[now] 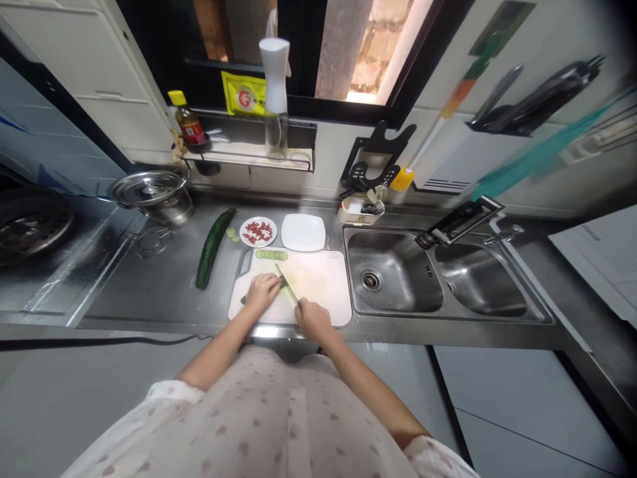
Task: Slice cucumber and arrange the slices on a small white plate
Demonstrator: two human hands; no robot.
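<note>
Just below the frame's centre, I see the right hand (313, 320) with fingers wrapped round a knife (289, 287) and the left hand (263, 293) with fingers pressing a cucumber piece (243, 300) to the chopping board (326, 282); those are best curled clear of the knife. Cucumber slices (271, 255) and, beyond, a square plate (303, 232) leave little room forward.

No wording can be read: the round red emblem (245, 99) on the yellow packet (243, 93), the red label (194, 135) on the upper-left bottle (188, 123) and the print (592, 230) on the far-right white panel (604, 259) are blurred.
</note>
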